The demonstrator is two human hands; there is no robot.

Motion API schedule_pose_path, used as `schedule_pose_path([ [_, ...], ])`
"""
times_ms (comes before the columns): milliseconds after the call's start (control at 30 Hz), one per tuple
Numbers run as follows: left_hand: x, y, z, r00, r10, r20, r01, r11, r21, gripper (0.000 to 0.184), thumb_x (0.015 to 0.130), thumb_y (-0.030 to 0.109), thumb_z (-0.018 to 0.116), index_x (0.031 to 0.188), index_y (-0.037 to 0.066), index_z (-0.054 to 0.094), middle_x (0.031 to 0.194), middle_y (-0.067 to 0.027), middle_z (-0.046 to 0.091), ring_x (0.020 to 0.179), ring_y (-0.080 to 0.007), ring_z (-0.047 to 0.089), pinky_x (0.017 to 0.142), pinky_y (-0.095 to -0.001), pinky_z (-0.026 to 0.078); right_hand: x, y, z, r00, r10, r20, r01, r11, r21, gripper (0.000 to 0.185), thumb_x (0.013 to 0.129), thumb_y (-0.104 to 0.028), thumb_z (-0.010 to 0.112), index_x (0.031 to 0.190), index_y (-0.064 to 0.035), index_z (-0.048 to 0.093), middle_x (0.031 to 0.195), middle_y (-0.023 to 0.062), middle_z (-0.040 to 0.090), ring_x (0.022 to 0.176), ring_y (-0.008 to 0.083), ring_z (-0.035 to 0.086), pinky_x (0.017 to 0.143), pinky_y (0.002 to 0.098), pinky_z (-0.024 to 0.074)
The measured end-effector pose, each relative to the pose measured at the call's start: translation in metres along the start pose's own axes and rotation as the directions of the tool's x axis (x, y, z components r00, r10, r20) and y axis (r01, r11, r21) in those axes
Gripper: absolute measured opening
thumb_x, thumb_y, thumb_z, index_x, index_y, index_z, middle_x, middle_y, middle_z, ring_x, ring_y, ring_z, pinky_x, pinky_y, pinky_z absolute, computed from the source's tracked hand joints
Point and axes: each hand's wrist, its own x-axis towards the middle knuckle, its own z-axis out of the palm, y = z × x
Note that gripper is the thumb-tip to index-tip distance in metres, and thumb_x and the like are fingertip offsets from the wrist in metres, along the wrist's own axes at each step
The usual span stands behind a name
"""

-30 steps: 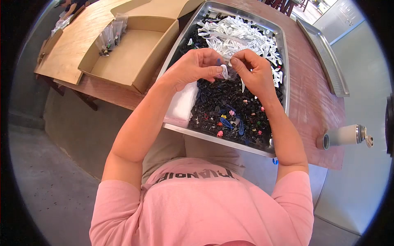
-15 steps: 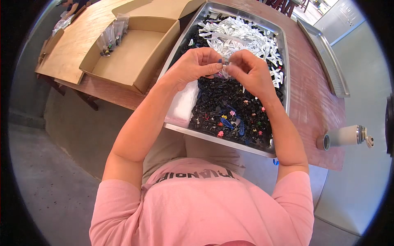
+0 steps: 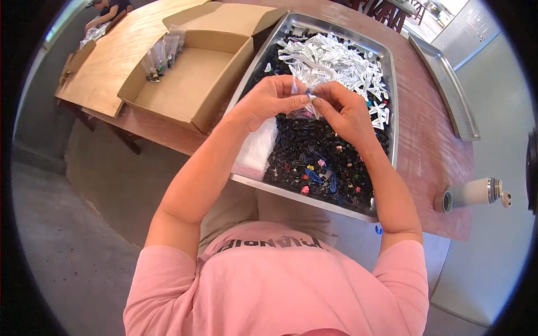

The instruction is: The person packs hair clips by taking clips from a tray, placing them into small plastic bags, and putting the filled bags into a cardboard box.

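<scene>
Over the tray (image 3: 394,134), my left hand (image 3: 274,102) and my right hand (image 3: 346,113) meet with their fingertips pinched. Between them is a small clear plastic bag (image 3: 295,87), partly hidden by the fingers. Something small and blue shows at the fingertips; I cannot make out what it is. Beyond the hands lies a heap of white snap hair clips (image 3: 330,53). Nearer my body are many small black pieces (image 3: 291,151), with blue hair clips (image 3: 333,182) and pink flower-shaped pieces (image 3: 305,190) among them.
A stack of clear bags (image 3: 255,148) lies at the tray's left edge. An open cardboard box (image 3: 190,70) holds several filled bags (image 3: 165,56). On the right are a thermos flask (image 3: 471,193) and another metal tray (image 3: 445,84). A person (image 3: 109,14) sits far left.
My right fingers have come in closer to my left, and both hands now pinch at the bag. The whole view has shifted slightly down and right.
</scene>
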Motion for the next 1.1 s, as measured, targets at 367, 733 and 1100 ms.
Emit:
schedule_pose_path([
  [367, 0.003, -0.003, -0.004, 1.0, 0.03, 0.009, -0.03, 0.999, 0.011, 0.023, 0.086, 0.01, 0.075, 0.106, 0.004, 0.065, 0.093, -0.0025, 0.069, 0.081, -0.0093, 0.065, 0.074, -0.024, 0.051, 0.001, -0.003, -0.001, 0.984, -0.147, -0.1, 0.131, 0.979, -0.154, 0.014, 0.093, -0.008, 0.063, 0.104, -0.0012, 0.066, 0.079, 0.0036, 0.065, 0.07, 0.0091, 0.058, 0.065, 0.0249, 0.0469],
  [733, -0.024, 0.05, -0.032, 0.919, 0.23, -0.321, -0.169, 0.964, 0.206, 0.025, 0.086, 0.002, 0.072, 0.111, 0.002, 0.065, 0.099, -0.0088, 0.071, 0.088, -0.0151, 0.069, 0.079, -0.0274, 0.055, 0.002, -0.003, -0.011, 0.967, -0.153, -0.204, 0.115, 0.976, -0.186, 0.022, 0.094, -0.016, 0.067, 0.111, -0.0015, 0.065, 0.088, 0.0048, 0.067, 0.077, 0.0097, 0.061, 0.07, 0.0242, 0.049],
  [1100, -0.117, 0.102, -0.225, 0.687, 0.374, -0.623, 0.15, 0.766, 0.625, 0.017, 0.086, 0.004, 0.071, 0.102, 0.003, 0.066, 0.093, -0.005, 0.071, 0.083, -0.0117, 0.066, 0.076, -0.0255, 0.053, 0.0, -0.006, -0.009, 0.974, -0.148, -0.17, 0.12, 0.979, -0.162, 0.021, 0.093, -0.013, 0.069, 0.11, 0.0002, 0.066, 0.088, 0.0038, 0.067, 0.078, 0.0083, 0.062, 0.071, 0.0232, 0.0489],
])
